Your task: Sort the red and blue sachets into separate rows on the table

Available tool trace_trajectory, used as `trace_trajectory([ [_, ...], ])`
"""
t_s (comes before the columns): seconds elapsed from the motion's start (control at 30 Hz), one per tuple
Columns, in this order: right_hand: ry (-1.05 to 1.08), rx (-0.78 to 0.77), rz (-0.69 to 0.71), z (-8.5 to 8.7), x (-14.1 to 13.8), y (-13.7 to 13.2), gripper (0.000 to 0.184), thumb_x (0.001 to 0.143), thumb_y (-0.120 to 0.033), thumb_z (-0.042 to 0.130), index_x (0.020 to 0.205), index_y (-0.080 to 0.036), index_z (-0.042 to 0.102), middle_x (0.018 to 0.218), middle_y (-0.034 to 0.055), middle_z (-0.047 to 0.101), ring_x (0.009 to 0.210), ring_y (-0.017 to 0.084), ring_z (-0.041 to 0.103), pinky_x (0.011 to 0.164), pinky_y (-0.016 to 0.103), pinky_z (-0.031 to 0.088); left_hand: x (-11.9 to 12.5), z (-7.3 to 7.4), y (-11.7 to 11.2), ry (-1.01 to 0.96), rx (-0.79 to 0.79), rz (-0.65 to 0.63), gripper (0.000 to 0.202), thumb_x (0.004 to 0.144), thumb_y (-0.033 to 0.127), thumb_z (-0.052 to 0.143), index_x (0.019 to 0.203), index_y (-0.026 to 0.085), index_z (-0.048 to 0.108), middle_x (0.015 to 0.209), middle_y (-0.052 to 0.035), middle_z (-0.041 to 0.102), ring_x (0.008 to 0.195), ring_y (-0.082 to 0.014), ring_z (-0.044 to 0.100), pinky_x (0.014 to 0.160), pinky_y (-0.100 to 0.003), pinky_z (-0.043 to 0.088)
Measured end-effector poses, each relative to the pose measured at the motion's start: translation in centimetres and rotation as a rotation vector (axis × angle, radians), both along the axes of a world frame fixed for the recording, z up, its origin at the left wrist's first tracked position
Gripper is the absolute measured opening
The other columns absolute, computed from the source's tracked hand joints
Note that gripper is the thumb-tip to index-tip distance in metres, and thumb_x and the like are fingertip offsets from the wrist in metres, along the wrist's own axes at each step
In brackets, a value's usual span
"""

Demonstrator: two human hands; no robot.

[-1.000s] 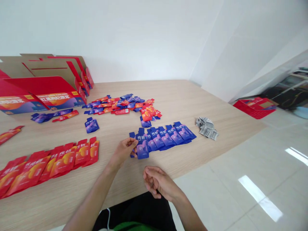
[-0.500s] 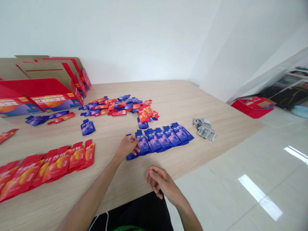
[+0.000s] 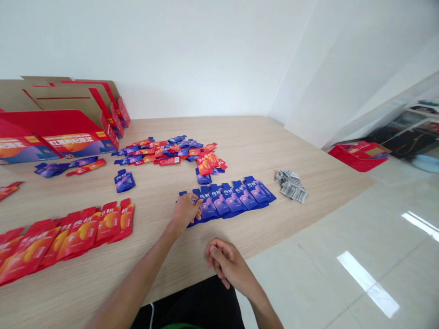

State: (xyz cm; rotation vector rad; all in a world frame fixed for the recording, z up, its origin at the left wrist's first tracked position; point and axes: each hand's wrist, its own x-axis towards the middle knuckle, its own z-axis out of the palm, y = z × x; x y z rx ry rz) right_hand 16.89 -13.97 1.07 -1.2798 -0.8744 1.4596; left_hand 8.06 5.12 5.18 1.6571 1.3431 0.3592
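My left hand [image 3: 186, 211] is at the left end of an overlapping row of blue-purple pouches [image 3: 233, 200]. Its fingers are curled closed on the edge of a blue pouch [image 3: 192, 224], which is mostly covered by the hand. Close to the table's front edge, my right hand [image 3: 228, 262] hovers with loosely bent fingers, thumb apart, holding nothing visible. To the left lies a similar overlapping row of red-orange pouches [image 3: 78, 233]. A single blue pouch [image 3: 124, 181] rests behind the gap between the rows.
A mixed heap of red and blue pouches [image 3: 171, 151] lies farther back. Open red cardboard boxes [image 3: 68, 132] stand at the back left. Striped black-and-white packets [image 3: 291, 185] are piled to the right. Past the table's edge, a red crate [image 3: 356, 156] sits on the floor.
My left hand has moved slightly right along the left end of the blue row, shifting a pouch there. My right hand stays in nearly the same place.
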Motion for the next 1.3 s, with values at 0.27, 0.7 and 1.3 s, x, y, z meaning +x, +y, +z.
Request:
trace_trajectory([
  [0.27, -0.064, 0.016, 0.086, 1.4, 0.3, 0.0, 0.054, 0.094, -0.073, 0.058, 0.092, -0.019, 0.060, 0.072, -0.0029, 0.060, 0.039, 0.004, 0.037, 0.032, 0.018, 0.025, -1.4, -0.1, -0.9, -0.041, 0.073, 0.002, 0.029, 0.098, 0.029, 0.059, 0.119, 0.011, 0.068, 0.059, 0.0007, 0.068, 0.047, -0.0161, 0.068, 0.042, -0.020, 0.045],
  [0.7, -1.574, 0.287, 0.116, 8.5, 7.4, 17.0, 0.017, 0.099, -0.022, 0.059, 0.112, -0.021, 0.069, 0.122, 0.0109, 0.069, 0.114, 0.025, 0.063, 0.087, 0.032, 0.050, -10.6, -2.7, -8.5, -0.260, 0.205, -0.066, 0.039, 0.097, 0.042, 0.045, 0.120, 0.020, 0.068, 0.059, 0.0028, 0.069, 0.043, -0.0164, 0.058, 0.053, -0.027, 0.044],
  [1.3, -1.864, 0.271, 0.296, 6.6, 6.9, 21.6, 0.030, 0.103, -0.017, 0.047, 0.116, -0.016, 0.074, 0.123, 0.0152, 0.074, 0.107, 0.026, 0.070, 0.087, 0.032, 0.048, -12.2, -4.3, -10.2, -0.456, 0.124, -0.011, 0.038, 0.102, 0.044, 0.045, 0.124, 0.019, 0.065, 0.060, 0.0028, 0.066, 0.049, -0.0147, 0.055, 0.054, -0.025, 0.040],
])
